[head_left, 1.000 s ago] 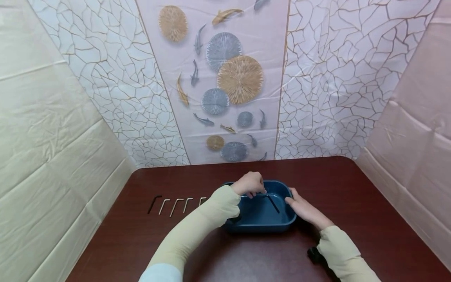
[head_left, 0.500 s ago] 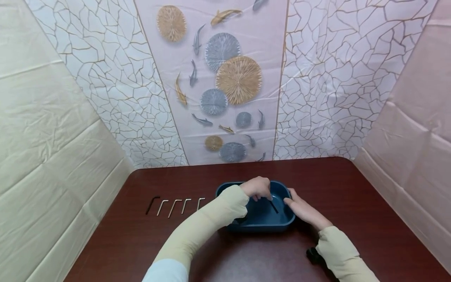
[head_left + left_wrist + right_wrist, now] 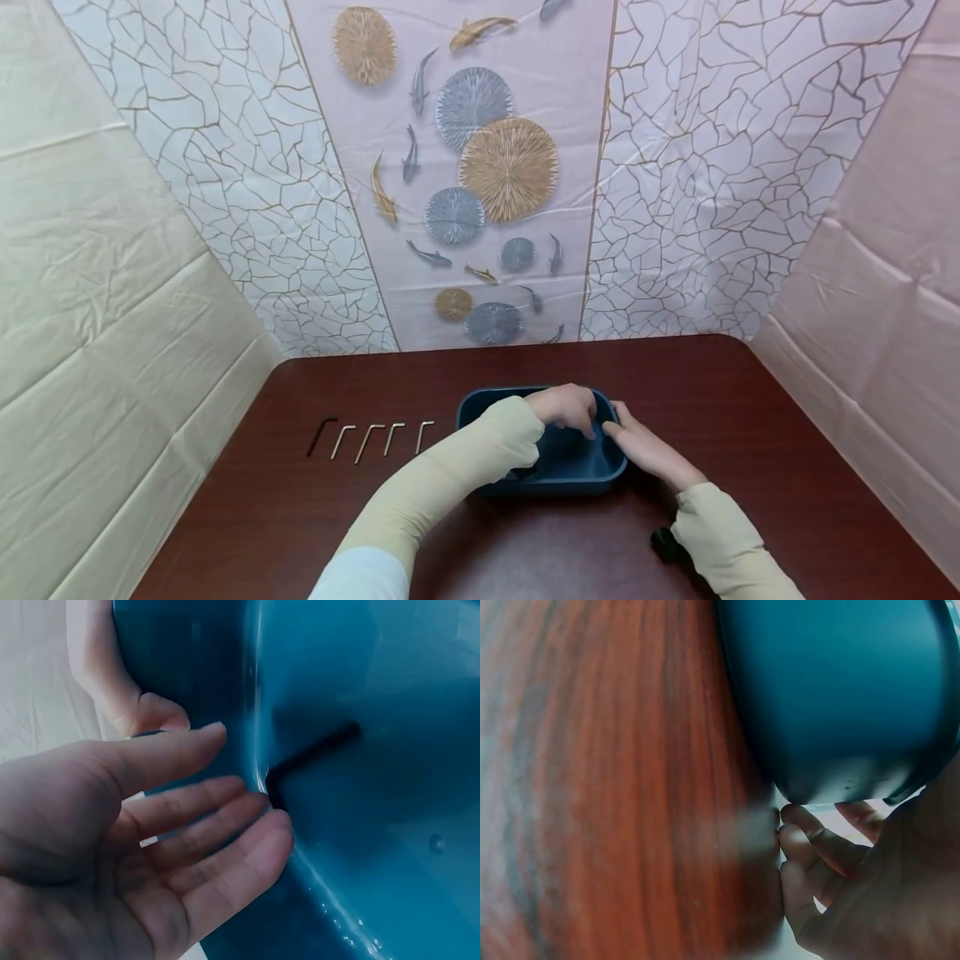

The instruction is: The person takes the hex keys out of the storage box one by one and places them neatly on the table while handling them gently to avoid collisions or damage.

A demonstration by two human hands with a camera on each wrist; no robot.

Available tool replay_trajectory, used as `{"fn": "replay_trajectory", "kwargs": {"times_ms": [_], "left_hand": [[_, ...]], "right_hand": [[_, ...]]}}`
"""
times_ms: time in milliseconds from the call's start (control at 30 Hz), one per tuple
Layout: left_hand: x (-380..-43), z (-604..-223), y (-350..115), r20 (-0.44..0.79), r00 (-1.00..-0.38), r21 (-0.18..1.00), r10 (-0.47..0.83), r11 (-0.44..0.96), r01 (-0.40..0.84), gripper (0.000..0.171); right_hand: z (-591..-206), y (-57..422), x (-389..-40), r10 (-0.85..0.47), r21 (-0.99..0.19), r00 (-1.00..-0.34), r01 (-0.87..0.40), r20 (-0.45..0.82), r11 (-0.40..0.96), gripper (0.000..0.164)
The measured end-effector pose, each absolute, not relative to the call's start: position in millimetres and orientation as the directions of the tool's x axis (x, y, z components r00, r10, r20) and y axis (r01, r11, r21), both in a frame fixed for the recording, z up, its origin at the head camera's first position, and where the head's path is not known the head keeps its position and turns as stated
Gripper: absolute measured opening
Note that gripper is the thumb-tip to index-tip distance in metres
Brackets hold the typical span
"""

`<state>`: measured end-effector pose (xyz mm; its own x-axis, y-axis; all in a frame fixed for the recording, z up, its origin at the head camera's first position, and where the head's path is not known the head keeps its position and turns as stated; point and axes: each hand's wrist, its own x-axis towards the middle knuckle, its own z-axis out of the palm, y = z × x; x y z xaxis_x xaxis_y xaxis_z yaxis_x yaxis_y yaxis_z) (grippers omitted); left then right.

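A blue plastic tub stands on the table. My left hand reaches down inside its right end, thumb and fingers spread apart. In the left wrist view, a black hex key lies in the tub by the wall, and the fingertips of my left hand come right up to its bent end. That key is hidden behind the hand in the head view. My right hand grips the tub's right side, thumb over the rim. Its fingers curl against the outer wall in the right wrist view.
Left of the tub, a black hex key and several silver hex keys lie in a row on the dark red table. A patterned cloth hangs behind the table, with plain cloth at both sides.
My left hand has moved rightward and lower in the tub. The black hex key that showed beneath its fingers is now covered in the head view. The right hand stays on the tub.
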<state>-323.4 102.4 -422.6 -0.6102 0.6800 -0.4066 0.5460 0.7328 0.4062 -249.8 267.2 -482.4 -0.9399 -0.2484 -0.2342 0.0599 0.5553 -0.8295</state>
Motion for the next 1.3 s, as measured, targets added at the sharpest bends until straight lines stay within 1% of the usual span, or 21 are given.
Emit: {"fn": "replay_trajectory", "kwargs": {"times_ms": [67,167,367,433,533,633,733,933,1033,1167,1300], "left_hand": [[-322.6,-422.8,103.6,-0.403,-0.579,0.404,0.709,0.706,0.582,0.024],[-321.6,-421.9,104.6,-0.391,-0.569,0.389,0.723,0.690,0.610,0.025],[-318.9,-421.3,107.8,-0.356,-0.641,0.278,0.680,0.732,0.622,0.012],[-317.1,-421.7,109.7,-0.359,-0.654,0.240,0.666,0.743,0.625,0.012],[-314.5,-422.8,112.3,-0.368,-0.667,0.217,0.648,0.757,0.616,0.019],[-312.4,-424.9,114.3,-0.386,-0.674,0.225,0.630,0.773,0.593,0.029],[-311.4,-427.7,115.3,-0.393,-0.657,0.239,0.643,0.761,0.603,0.033],[-316.2,-436.0,113.2,-0.360,-0.592,0.283,0.721,0.689,0.668,0.022],[-318.7,-438.5,111.6,-0.339,-0.570,0.299,0.749,0.660,0.689,0.020],[-317.7,-440.2,111.2,-0.330,-0.578,0.267,0.747,0.661,0.702,0.020],[-312.0,-440.3,112.3,-0.338,-0.617,0.167,0.711,0.690,0.704,0.022]], "right_hand": [[-483.3,267.3,-250.4,-0.253,-0.837,-0.939,0.060,-0.231,0.544,0.070],[-485.7,268.5,-253.6,-0.250,-0.836,-0.940,0.062,-0.233,0.546,0.070],[-489.7,270.8,-258.5,-0.250,-0.827,-0.940,0.056,-0.232,0.559,0.070],[-488.2,269.4,-256.7,-0.247,-0.834,-0.941,0.061,-0.231,0.549,0.069],[-483.7,266.3,-253.2,-0.263,-0.848,-0.940,0.049,-0.219,0.528,0.071],[-480.7,264.0,-250.9,-0.266,-0.847,-0.939,0.044,-0.215,0.530,0.073],[-481.8,263.5,-250.1,-0.256,-0.840,-0.940,0.056,-0.227,0.539,0.074],[-483.9,262.5,-249.5,-0.230,-0.850,-0.945,0.083,-0.233,0.521,0.067],[-483.9,262.8,-250.3,-0.231,-0.847,-0.947,0.072,-0.224,0.527,0.063],[-484.7,265.3,-252.2,-0.245,-0.841,-0.945,0.054,-0.217,0.538,0.066],[-484.4,265.1,-251.4,-0.257,-0.850,-0.941,0.054,-0.218,0.525,0.069]]}}
